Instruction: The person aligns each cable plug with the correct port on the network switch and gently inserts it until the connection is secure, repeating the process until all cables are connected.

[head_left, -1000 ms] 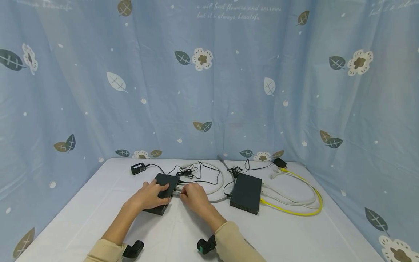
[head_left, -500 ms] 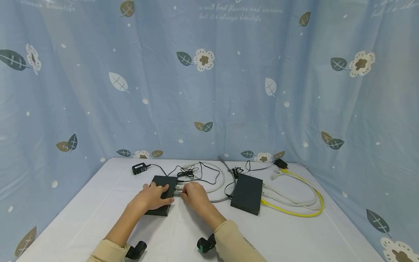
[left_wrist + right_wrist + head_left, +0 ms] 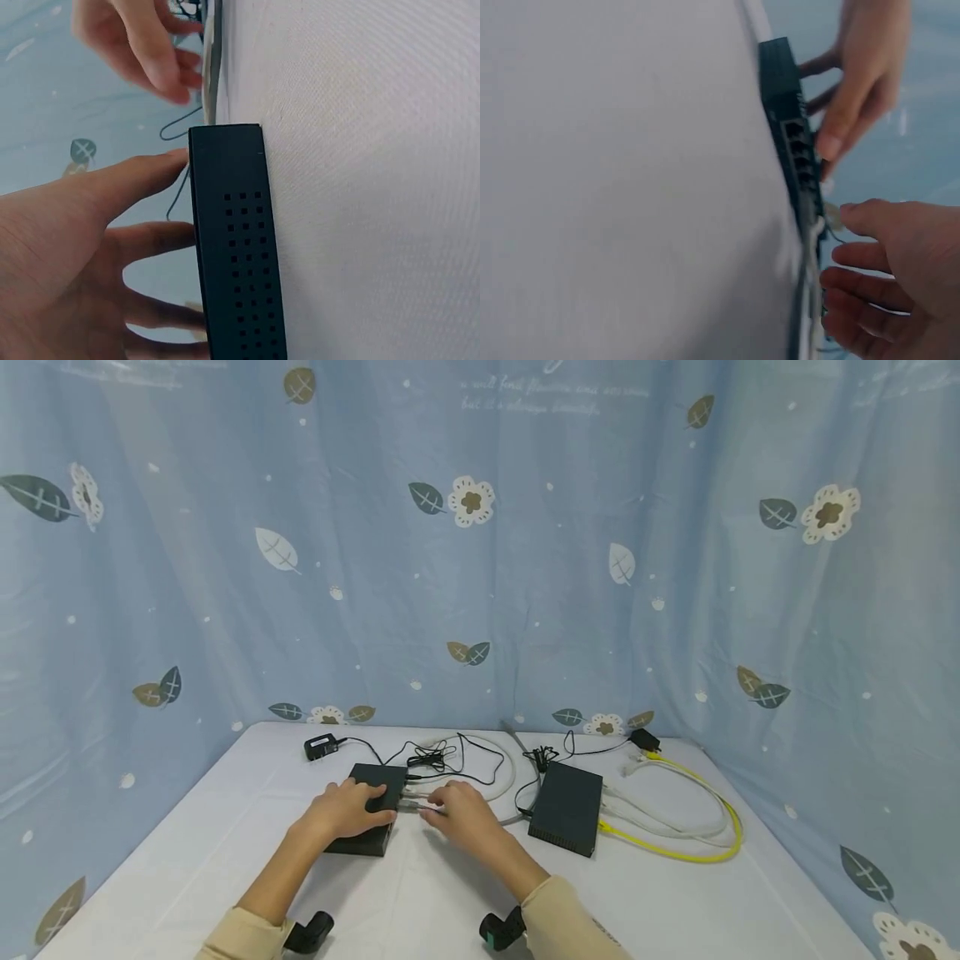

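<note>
A black network switch (image 3: 367, 843) lies on the table in front of me. My left hand (image 3: 339, 814) rests on its top with fingers spread; in the left wrist view the fingertips touch the casing (image 3: 236, 247). A grey network cable (image 3: 411, 806) and a white network cable (image 3: 417, 794) are plugged into the side facing my right hand. That right hand (image 3: 471, 817) hovers beside the cables, fingers loosely bent, holding nothing. The right wrist view shows several open ports (image 3: 798, 146) along the switch, and the right fingertips apart from the cables.
A second black switch (image 3: 566, 810) lies to the right, with white cables (image 3: 660, 823) and a yellow cable (image 3: 686, 857) on its far side. Behind lie a bundled black power cord (image 3: 427, 758) and two power adapters, one left (image 3: 321, 746), one right (image 3: 645, 740). A floral curtain (image 3: 480, 568) hangs behind.
The right hand has let go of the grey cable's plug and drawn slightly right, its fingers loosening. The switch under the left hand has turned slightly, then stayed put.
</note>
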